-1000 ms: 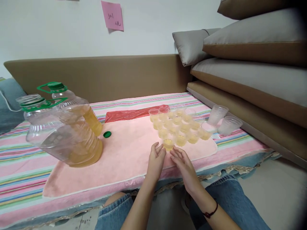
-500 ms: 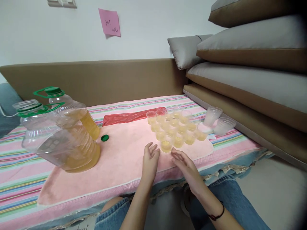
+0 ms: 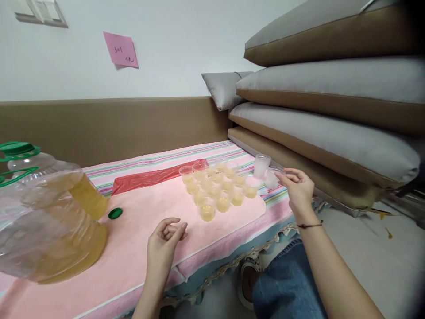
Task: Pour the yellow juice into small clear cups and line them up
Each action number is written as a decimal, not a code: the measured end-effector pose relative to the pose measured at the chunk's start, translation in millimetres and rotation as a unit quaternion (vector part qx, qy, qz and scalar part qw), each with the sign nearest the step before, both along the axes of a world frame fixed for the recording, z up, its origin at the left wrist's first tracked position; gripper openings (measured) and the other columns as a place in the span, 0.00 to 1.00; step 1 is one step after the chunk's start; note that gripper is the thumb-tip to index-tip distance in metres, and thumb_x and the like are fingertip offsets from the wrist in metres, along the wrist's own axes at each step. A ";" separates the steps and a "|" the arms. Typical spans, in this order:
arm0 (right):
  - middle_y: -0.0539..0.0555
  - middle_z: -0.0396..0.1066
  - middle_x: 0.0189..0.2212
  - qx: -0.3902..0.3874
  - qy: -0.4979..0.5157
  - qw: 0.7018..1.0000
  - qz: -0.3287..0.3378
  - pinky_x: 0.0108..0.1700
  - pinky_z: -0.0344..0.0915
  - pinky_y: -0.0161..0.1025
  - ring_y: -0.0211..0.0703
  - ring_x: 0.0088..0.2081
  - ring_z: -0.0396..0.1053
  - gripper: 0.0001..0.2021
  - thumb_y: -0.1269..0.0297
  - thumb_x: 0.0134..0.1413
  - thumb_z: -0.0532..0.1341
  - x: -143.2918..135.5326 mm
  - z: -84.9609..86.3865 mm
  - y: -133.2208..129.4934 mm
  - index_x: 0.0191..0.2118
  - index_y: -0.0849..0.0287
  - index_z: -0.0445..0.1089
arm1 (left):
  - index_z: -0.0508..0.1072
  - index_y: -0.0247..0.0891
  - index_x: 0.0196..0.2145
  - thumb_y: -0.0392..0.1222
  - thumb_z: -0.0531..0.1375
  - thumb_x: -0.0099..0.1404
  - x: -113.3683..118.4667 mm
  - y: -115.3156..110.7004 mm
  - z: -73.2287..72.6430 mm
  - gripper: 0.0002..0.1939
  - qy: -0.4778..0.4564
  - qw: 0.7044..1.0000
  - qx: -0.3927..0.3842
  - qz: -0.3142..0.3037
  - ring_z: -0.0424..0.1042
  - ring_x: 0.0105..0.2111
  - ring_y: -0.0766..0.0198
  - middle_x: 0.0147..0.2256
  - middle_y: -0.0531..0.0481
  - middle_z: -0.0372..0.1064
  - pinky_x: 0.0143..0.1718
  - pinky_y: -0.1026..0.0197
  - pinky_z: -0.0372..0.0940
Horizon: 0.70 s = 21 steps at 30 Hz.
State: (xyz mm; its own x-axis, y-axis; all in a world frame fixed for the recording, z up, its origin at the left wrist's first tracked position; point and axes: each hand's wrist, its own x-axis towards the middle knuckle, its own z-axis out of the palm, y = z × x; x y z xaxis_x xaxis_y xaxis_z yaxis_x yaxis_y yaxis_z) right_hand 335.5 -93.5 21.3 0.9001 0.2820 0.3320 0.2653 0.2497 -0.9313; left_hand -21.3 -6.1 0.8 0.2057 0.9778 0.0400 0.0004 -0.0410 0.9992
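My right hand (image 3: 299, 186) pinches the rim of a stack of clear plastic cups (image 3: 272, 177) at the right of the bed. Beside it stands another stack of clear cups (image 3: 262, 165). My left hand (image 3: 168, 237) hovers above the pink mat (image 3: 133, 248), fingers loosely curled and thumb apart, with nothing in it. Between the hands, filled cups (image 3: 207, 212) of pale yellow liquid stand close together in rows. To the left are two large clear jugs, a front one (image 3: 63, 248) and a rear one (image 3: 88, 195), both part full of yellow liquid.
A green cap (image 3: 115, 213) lies on the mat near the jugs. Behind the cups stretches a red plastic bag (image 3: 156, 175). Stacked grey and brown cushions (image 3: 325, 119) rise on the right. A brown headboard (image 3: 116, 128) runs along the wall, below a pink note (image 3: 120, 49).
My right hand has moved right from the front filled cup to the stack of cups and gripped its rim. My left hand has drawn back leftward. The view has turned right.
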 end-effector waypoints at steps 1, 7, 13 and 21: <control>0.49 0.71 0.28 -0.005 -0.009 0.999 -0.035 0.44 0.67 0.50 0.45 0.33 0.70 0.25 0.53 0.31 0.70 14.8 -3.0 6.3 0.37 0.57 0.66 | 0.70 0.36 0.34 0.54 0.68 0.47 -3.8 -0.3 1.0 0.22 0.011 1.000 0.003 0.006 0.70 0.22 0.66 0.16 0.59 0.64 0.30 0.64 0.67; 0.63 0.68 0.48 -0.099 -0.021 0.992 -0.081 0.55 0.57 0.56 0.61 0.51 0.64 0.42 0.56 0.20 0.72 66.1 -36.9 36.4 0.49 0.60 0.60 | 0.72 0.36 0.35 0.60 0.64 0.49 -24.8 0.3 7.3 0.25 0.081 0.995 -0.002 0.053 0.72 0.26 0.62 0.20 0.55 0.68 0.32 0.62 0.69; 0.59 0.70 0.49 -0.133 -0.048 0.987 -0.076 0.55 0.58 0.52 0.56 0.51 0.66 0.46 0.55 0.27 0.71 74.8 -52.3 41.2 0.56 0.56 0.53 | 0.72 0.37 0.35 0.64 0.64 0.46 -34.1 0.1 12.3 0.28 0.119 0.990 -0.019 0.077 0.74 0.28 0.56 0.24 0.50 0.73 0.35 0.57 0.70; 0.60 0.69 0.48 -0.109 -0.061 0.989 -0.080 0.56 0.58 0.50 0.53 0.51 0.66 0.48 0.52 0.31 0.70 76.9 -53.8 33.2 0.59 0.60 0.50 | 0.70 0.38 0.38 0.65 0.65 0.44 -41.4 -3.6 11.6 0.31 0.137 0.989 -0.033 0.053 0.75 0.31 0.56 0.25 0.50 0.74 0.37 0.57 0.70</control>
